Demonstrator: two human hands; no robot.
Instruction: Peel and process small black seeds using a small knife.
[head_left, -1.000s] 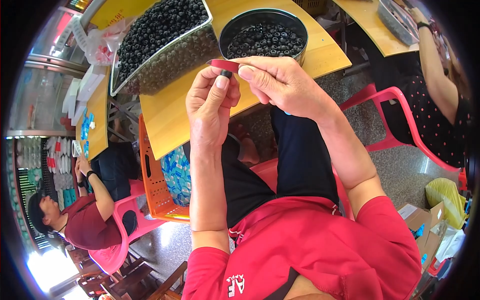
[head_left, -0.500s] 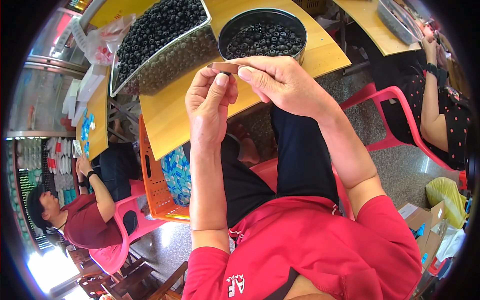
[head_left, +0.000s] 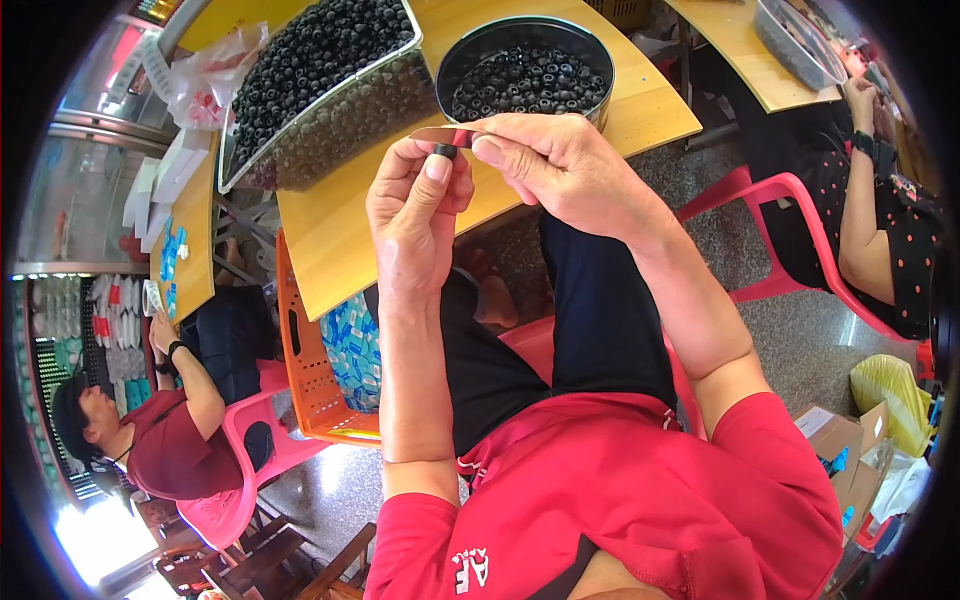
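Between the thumb and fingers of my left hand (head_left: 412, 215) is a small round black part (head_left: 445, 151), apparently rubber or plastic. Pinched in my right hand (head_left: 565, 168) is a thin, shiny metal blade (head_left: 430, 134), which reaches left across the top of the black part; I cannot tell whether they touch. Both hands are held together above the near edge of the wooden table (head_left: 335, 240). Just beyond them stands a round dark metal bowl (head_left: 592, 50) with many small black parts in it. Left of the bowl, a clear plastic bin (head_left: 345, 145) is heaped with similar parts.
Below the table at left, an orange crate (head_left: 312, 375) holds blue and white packets (head_left: 352, 345). One person (head_left: 185, 430) sits at the left and another (head_left: 868, 215) on a pink chair (head_left: 800, 205) at the right. Cardboard boxes (head_left: 840, 440) lie at the lower right.
The black part now shows more fully above my left thumb. My left hand has shifted slightly left, and the blade is tilted a little differently in my right hand.
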